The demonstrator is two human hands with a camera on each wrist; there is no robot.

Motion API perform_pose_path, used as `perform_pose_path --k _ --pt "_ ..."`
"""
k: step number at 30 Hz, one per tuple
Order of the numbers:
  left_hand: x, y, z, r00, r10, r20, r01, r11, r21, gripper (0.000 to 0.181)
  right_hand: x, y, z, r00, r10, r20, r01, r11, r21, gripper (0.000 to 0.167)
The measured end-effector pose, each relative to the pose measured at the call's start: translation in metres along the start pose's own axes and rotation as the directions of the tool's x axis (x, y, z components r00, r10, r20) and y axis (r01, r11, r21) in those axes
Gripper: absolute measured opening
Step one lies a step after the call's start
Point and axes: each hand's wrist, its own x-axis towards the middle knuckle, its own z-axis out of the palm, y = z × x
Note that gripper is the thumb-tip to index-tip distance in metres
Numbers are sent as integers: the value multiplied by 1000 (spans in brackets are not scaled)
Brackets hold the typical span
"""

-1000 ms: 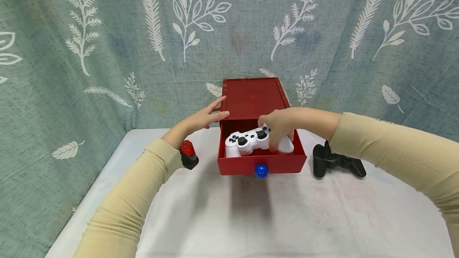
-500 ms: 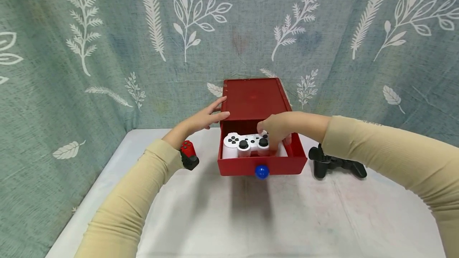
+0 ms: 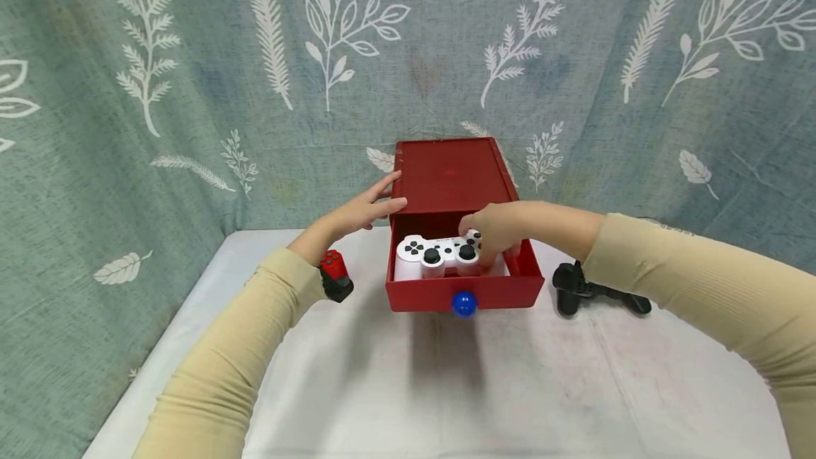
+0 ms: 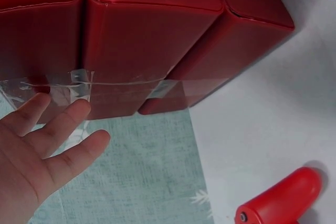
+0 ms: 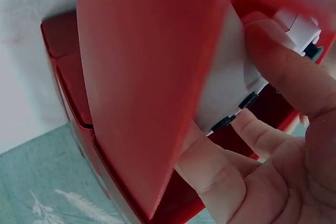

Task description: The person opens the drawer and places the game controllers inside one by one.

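Note:
A white game controller (image 3: 433, 252) lies inside the pulled-out drawer (image 3: 421, 297) of a red drawer box (image 3: 451, 176), its buttons and sticks facing up. My right hand (image 3: 500, 229) reaches into the drawer and grips the controller's right end. In the right wrist view, thumb and fingers sit around the white controller (image 5: 223, 72), partly behind the red drawer wall (image 5: 147, 77). My left hand (image 3: 358, 212) has its fingers spread at the left side of the box. The left wrist view shows those fingers (image 4: 71, 124) beside the taped red box side (image 4: 136, 51).
A red controller (image 3: 333, 264) lies on the white table (image 3: 357, 388) at the left, partly hidden by the left wrist. A black controller (image 3: 567, 301) lies to the right, partly under the right forearm. A blue knob (image 3: 465, 304) sticks out from the drawer front. A patterned curtain (image 3: 268, 126) hangs behind.
The white controller has shifted left and settled lower and more level in the drawer, with the right hand still gripping it. The left hand has stayed put.

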Motion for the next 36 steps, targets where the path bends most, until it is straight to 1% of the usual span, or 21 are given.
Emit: perform_pose_path --k 5,9,13,17,22,25,27,29,30,33,36 --pt "0 1 0 1000 -8 2 8 1000 -12 67 -7 8 1 995 -58 -84 57 998 -7 69" --pt "0 0 -1 1000 -7 -1 7 1000 -7 68 -14 12 1 981 -110 -158 107 994 -27 61" --pt "0 0 -1 1000 1 -7 -1 1000 4 68 -25 16 5 958 -173 -231 171 985 -27 54" --pt "0 0 -1 1000 -10 -10 10 1000 -3 68 -36 19 11 937 -216 -276 227 974 8 52" --pt "0 1 0 1000 -14 -5 14 1000 -4 68 -48 23 21 915 -241 -323 271 961 51 51" --pt "0 0 0 1000 -14 -8 14 1000 -9 68 -54 25 26 898 -250 -362 299 950 87 51" --pt "0 0 0 1000 -11 -8 11 1000 -8 69 -58 26 30 878 -265 -399 330 939 101 51" --pt "1 -1 0 1000 -9 -7 9 1000 -5 69 -62 28 35 851 -285 -442 365 925 106 51" --pt "1 -1 1 1000 -9 -8 9 1000 -2 69 -65 28 37 836 -294 -464 385 916 113 51" --pt "2 -1 1 1000 -10 -6 10 1000 -3 69 -70 32 44 782 -317 -536 444 888 121 51" --pt "2 -2 0 1000 -7 -2 7 1000 -8 69 -75 36 52 740 -310 -597 489 858 160 49"
